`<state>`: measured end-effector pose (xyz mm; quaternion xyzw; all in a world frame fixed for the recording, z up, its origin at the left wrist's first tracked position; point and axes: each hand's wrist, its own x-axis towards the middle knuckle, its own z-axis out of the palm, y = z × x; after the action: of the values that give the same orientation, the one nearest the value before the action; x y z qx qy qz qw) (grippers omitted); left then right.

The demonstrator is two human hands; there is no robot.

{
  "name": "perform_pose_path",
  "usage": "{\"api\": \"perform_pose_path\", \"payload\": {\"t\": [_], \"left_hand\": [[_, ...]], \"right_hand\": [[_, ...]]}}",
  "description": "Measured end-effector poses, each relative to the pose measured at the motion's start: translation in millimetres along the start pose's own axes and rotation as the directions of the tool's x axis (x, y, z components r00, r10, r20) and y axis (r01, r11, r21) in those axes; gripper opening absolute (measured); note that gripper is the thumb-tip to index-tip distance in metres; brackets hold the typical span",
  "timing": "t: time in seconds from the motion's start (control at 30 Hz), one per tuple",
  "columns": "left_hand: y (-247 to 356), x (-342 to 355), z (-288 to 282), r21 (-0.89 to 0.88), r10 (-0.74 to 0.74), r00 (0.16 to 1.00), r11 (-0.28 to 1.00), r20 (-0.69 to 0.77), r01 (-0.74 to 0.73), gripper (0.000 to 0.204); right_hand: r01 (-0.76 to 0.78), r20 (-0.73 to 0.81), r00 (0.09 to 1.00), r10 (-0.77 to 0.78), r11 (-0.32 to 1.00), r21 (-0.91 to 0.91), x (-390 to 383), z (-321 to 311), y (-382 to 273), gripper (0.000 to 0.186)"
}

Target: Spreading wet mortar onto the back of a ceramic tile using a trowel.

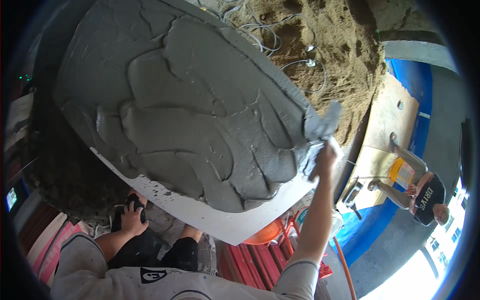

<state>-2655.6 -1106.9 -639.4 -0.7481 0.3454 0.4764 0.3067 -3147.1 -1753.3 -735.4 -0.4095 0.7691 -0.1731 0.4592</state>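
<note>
A thick coat of wet grey mortar (190, 110) covers a white board (225, 222) in front of me. My right hand (325, 159) is raised at the mortar's right edge and grips a trowel (324, 122) smeared with the same grey mix, its blade lying on the mortar rim. My left hand (132, 217) is low at the left, below the board's bare white edge, closed around a black object (131, 202) that I cannot identify. My knees in dark shorts show below it.
A sand pile (345, 55) with white cables (280, 32) lies beyond the board. At the right another person (422, 192) crouches by a yellow bucket (402, 172) on a plywood sheet (390, 115) over blue sheeting. An orange bucket (265, 234) and red bars (250, 262) sit below.
</note>
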Motion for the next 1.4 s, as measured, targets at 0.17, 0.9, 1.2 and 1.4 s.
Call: {"api": "perform_pose_path", "payload": {"t": [0.17,0.9,1.2,1.4], "left_hand": [[-35.2,-18.7,0.5,0.046,-0.008,0.995,0.999,-0.097,0.013,0.071],[-6.5,-28.6,20.1,0.168,0.059,0.985,0.985,-0.164,-0.031,0.064],[8.5,-26.4,33.3,0.23,0.076,0.985,0.972,-0.156,-0.039,0.066],[9.7,-25.2,34.9,0.244,0.095,0.981,0.968,-0.171,-0.052,0.065]], "right_hand": [[0.049,0.059,0.997,-0.051,0.998,0.027,-83.3,33.1,1.3,0.037],[0.393,0.446,0.884,-0.14,0.74,-0.546,-369.7,-42.9,209.8,0.028],[0.148,0.353,0.934,-0.053,0.957,-0.25,-381.2,-64.8,258.1,0.027],[0.28,-0.014,0.95,-0.311,0.874,-0.396,-323.5,-92.2,278.2,0.023]]}}
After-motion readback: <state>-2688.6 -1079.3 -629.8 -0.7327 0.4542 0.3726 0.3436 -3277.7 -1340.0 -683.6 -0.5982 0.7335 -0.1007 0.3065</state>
